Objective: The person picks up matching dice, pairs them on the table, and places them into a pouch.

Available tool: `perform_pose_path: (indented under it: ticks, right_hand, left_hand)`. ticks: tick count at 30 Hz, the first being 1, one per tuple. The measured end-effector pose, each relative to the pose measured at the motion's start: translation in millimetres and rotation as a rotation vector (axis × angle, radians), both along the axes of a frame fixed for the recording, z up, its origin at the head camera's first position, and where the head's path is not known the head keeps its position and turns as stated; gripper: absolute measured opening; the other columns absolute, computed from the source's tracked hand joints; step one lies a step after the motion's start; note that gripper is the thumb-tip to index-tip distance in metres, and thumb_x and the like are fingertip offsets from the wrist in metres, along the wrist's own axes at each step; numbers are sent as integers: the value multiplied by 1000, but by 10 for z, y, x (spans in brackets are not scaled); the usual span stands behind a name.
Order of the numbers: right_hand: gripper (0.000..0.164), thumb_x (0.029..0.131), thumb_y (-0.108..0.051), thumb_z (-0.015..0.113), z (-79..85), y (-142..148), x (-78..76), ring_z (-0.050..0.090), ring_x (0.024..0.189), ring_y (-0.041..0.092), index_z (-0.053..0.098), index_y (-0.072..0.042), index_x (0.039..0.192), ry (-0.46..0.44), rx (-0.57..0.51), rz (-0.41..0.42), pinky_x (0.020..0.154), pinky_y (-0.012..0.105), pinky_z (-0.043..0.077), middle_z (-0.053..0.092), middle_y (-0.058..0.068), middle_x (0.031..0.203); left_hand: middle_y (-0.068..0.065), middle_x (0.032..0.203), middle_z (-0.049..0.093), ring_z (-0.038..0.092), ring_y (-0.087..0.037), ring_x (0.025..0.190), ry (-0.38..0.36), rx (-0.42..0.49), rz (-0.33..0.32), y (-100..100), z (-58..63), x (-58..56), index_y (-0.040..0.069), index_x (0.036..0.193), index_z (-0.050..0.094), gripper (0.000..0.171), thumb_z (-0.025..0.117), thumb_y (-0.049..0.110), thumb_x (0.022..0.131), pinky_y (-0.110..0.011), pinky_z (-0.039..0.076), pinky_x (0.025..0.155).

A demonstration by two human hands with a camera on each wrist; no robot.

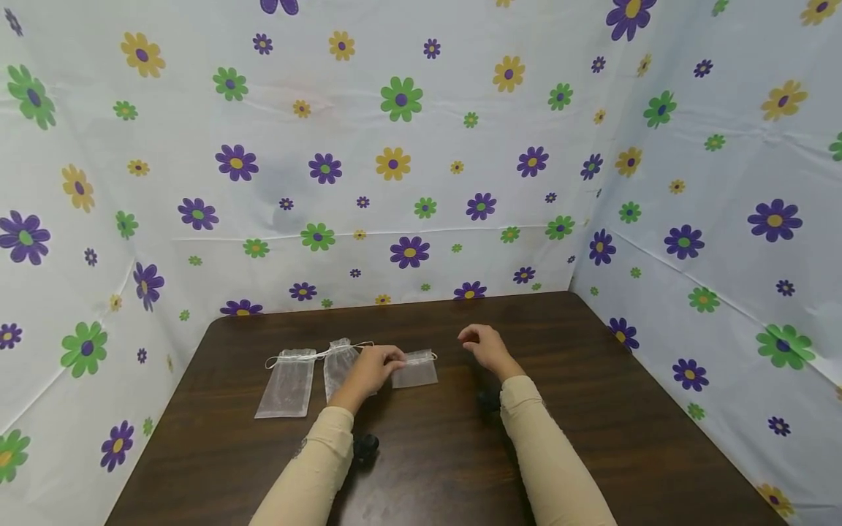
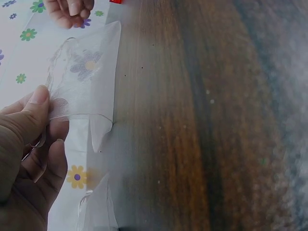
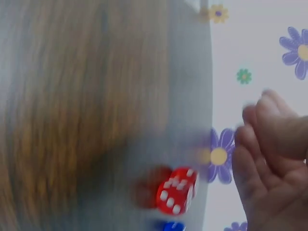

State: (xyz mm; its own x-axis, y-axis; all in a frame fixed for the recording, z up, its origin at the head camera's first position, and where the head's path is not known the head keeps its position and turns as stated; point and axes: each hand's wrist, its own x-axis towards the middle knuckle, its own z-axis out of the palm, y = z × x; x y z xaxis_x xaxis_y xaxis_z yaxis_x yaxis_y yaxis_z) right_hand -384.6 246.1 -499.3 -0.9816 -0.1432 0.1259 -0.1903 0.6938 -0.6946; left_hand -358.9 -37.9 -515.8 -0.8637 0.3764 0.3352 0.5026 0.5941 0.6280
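Observation:
My left hand (image 1: 370,372) pinches one edge of a small sheer white drawstring pouch (image 1: 416,372). In the left wrist view, thumb and fingers grip the gathered side of that pouch (image 2: 86,72), and its body hangs out to the right. My right hand (image 1: 488,349) hovers to the right of it, fingers loosely bent, with nothing seen between them. In the right wrist view, a red die (image 3: 177,191) with white pips and part of a blue die (image 3: 174,226) lie on the table, apart from the right hand (image 3: 272,154).
Two more sheer drawstring pouches lie to the left: one flat (image 1: 287,387), one (image 1: 337,369) partly behind my left hand. The dark wooden table (image 1: 421,467) meets a white flowered cloth (image 1: 434,197) at the back and sides.

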Motion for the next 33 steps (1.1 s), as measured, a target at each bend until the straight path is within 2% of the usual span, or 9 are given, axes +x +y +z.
perform_pose_path:
  ticks: [5, 8, 15, 22, 25, 30, 33]
  right_hand:
    - [21, 92, 4, 70, -42, 98, -31, 61, 105, 36, 68, 2, 113, 9, 91, -85, 87, 48, 53, 66, 19, 117]
    - [24, 89, 7, 73, -88, 114, -36, 59, 114, 39, 68, 3, 111, 4, 138, -91, 98, 51, 48, 64, 20, 116]
    - [25, 85, 12, 72, -154, 134, -44, 60, 108, 39, 67, 4, 109, -3, 178, -82, 95, 51, 49, 65, 21, 109]
    - [26, 86, 18, 66, -203, 136, -71, 62, 101, 34, 68, 3, 107, 4, 154, -83, 91, 48, 51, 67, 16, 104]
    - [28, 85, 19, 66, -205, 103, -87, 63, 97, 30, 68, 3, 107, 4, 109, -36, 89, 46, 52, 67, 13, 101]
    - [30, 86, 21, 65, -179, 11, -110, 61, 92, 25, 68, 3, 109, -31, 22, 112, 86, 42, 52, 66, 12, 99]
    - [32, 85, 22, 64, -156, -51, -124, 61, 92, 23, 68, 2, 110, -60, -2, 166, 86, 40, 52, 67, 12, 99]
  left_hand:
    - [2, 89, 74, 65, -10, 75, 10, -14, -10, -11, -5, -13, 14, 94, 76, 4, 73, 16, 93, -33, 55, 71]
    - [2, 89, 74, 65, -11, 75, 22, -26, -7, -4, 3, -9, 12, 94, 76, 5, 73, 17, 93, -34, 55, 72]
    - [1, 89, 74, 65, -12, 75, 35, -15, -7, 1, 35, 17, 11, 95, 76, 4, 73, 14, 93, -34, 55, 71]
    - [2, 88, 74, 63, -9, 74, 35, -29, -4, -7, 10, 13, 12, 93, 76, 4, 74, 15, 93, -32, 53, 69]
    - [2, 88, 74, 62, -9, 73, 34, -26, -6, -12, -10, 6, 11, 93, 76, 5, 74, 16, 93, -31, 53, 68]
    - [2, 88, 73, 60, -8, 72, 38, -24, -14, -13, -14, 7, 11, 93, 76, 6, 73, 16, 93, -30, 52, 67]
    - [2, 88, 73, 61, -8, 73, 35, -23, -16, -11, -2, 12, 11, 93, 76, 5, 73, 15, 93, -30, 52, 68]
